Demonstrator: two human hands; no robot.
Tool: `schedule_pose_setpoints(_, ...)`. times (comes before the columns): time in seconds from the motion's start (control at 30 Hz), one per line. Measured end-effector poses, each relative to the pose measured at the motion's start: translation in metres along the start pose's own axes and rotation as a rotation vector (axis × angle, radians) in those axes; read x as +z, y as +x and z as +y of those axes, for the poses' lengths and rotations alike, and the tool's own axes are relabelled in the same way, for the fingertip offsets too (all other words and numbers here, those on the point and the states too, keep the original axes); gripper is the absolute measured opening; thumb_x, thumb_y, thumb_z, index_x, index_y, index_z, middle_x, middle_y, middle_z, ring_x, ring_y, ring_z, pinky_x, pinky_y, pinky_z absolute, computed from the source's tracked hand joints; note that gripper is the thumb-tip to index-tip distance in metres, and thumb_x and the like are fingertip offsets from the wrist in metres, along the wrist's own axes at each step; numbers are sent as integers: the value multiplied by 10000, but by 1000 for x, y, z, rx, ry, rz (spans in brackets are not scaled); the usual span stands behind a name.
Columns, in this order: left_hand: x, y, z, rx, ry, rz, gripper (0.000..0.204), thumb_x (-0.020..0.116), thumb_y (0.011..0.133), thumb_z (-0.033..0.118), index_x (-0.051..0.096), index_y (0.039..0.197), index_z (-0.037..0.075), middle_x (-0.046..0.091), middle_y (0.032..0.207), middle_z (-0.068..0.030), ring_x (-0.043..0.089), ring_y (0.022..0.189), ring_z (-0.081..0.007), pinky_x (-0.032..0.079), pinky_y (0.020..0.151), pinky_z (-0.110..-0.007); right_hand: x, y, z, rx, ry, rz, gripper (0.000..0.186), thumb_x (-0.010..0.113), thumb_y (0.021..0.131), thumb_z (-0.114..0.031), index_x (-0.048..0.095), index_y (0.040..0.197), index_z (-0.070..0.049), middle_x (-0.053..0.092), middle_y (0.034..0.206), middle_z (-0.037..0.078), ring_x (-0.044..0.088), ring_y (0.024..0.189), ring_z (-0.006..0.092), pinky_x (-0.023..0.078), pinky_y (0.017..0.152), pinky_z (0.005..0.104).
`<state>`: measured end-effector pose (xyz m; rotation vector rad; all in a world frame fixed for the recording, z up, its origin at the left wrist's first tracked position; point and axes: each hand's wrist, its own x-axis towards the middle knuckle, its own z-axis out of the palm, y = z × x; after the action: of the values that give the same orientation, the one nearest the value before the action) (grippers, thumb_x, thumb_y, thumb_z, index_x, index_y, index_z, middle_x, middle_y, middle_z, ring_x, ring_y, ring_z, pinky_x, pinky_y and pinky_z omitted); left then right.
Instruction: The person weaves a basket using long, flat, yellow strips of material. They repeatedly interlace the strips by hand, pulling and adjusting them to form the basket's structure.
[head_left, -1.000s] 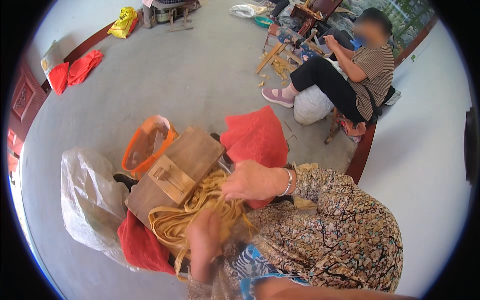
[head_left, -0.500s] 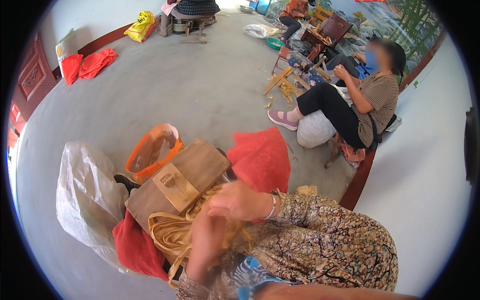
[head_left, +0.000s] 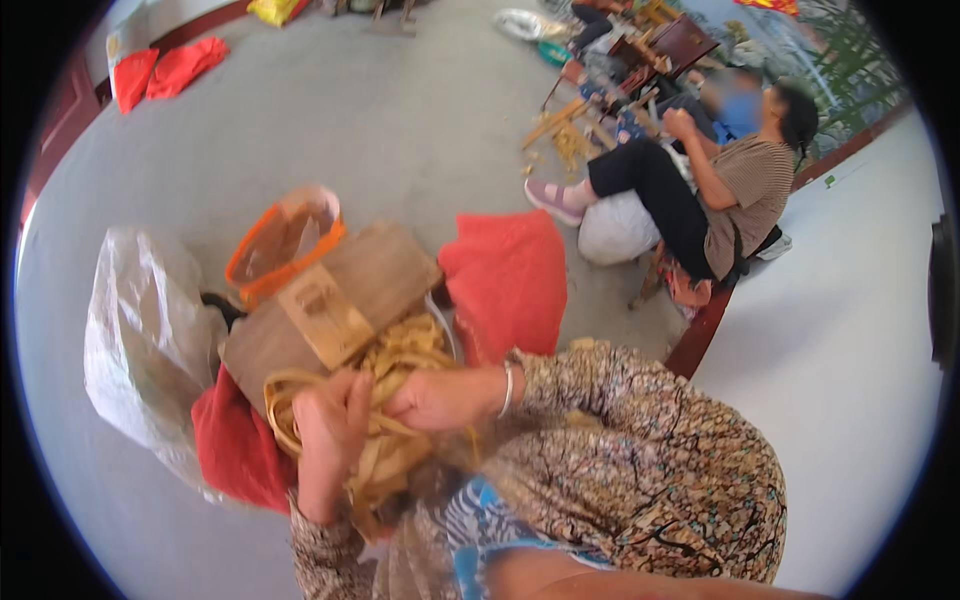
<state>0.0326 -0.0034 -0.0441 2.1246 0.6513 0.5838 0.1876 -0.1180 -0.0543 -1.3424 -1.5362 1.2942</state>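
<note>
"Reading the hands first: what is the grip?"

"The left hand (head_left: pixel 333 425) is curled with its thumb raised, and the right hand (head_left: pixel 440 400) bends its fingers down into the yellow strips (head_left: pixel 410 345). I cannot tell whether either one pinches a strip."

"Where do the strips lie?"

"Heaped between the wooden board (head_left: pixel 375 270) and the blue-and-white cloth (head_left: pixel 480 520) on the near side, some trailing below the hands, a loop bulging out past the left hand."

"What could go wrong?"

"Tangling, I judge. With so many looped over one another, pulling one could drag its neighbours or tighten a knot. Trailing ends could snag on the patterned sleeve (head_left: pixel 560 385). A hard tug might jog the board; how firmly it rests does not show."

"And edges, room?"

"Tight close in: the board bounds the far side, one red cloth (head_left: pixel 505 280) sits beyond the right hand, another red cloth (head_left: pixel 240 445) just beside the left wrist. The orange container (head_left: pixel 300 261) and clear plastic bag (head_left: pixel 145 340) crowd the left. Grey floor (head_left: pixel 380 140) stretches ahead; the co-worker (head_left: pixel 750 185) sits well apart."
</note>
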Motion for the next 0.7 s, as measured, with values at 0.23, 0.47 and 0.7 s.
schedule_pose_setpoints(0.23, 17, -21, -11, -152, -941, 35, 304, 395, 1041, 248, 580, 1047, 7, 453, 622, 36, 384, 497, -55, 283, 432, -214, -4, 22, -49, -123, 687, 251, 213, 641, 936, -169, 700, 1078, -22, 578, 688, -47, 451, 569, -13, 338, 478, 157)
schedule_pose_setpoints(0.47, 54, -4, 10, -293, -1000, 231, 194, 528, 983, 130, 544, 1148, 30, 428, 665, 85, 350, 513, 0, 261, 436, -170, -3, 56, 26, -243, -18, 679, 170, 633, 909, -160, 716, 1039, -87, 701, 804, 39, 664, 717, 159, 514, 620, 270)
schedule_pose_setpoints(0.7, 53, -16, -31, -169, -175, 98, 161, 571, 922, 99, 603, 1067, 35, 622, 776, -70, 591, 643, -207, 442, 547, -304, -20, 35, 37, -301, -826, 582, 166, 682, 844, -286, 712, 826, -123, 653, 745, 75, 628, 642, 256, 472, 545, 313)
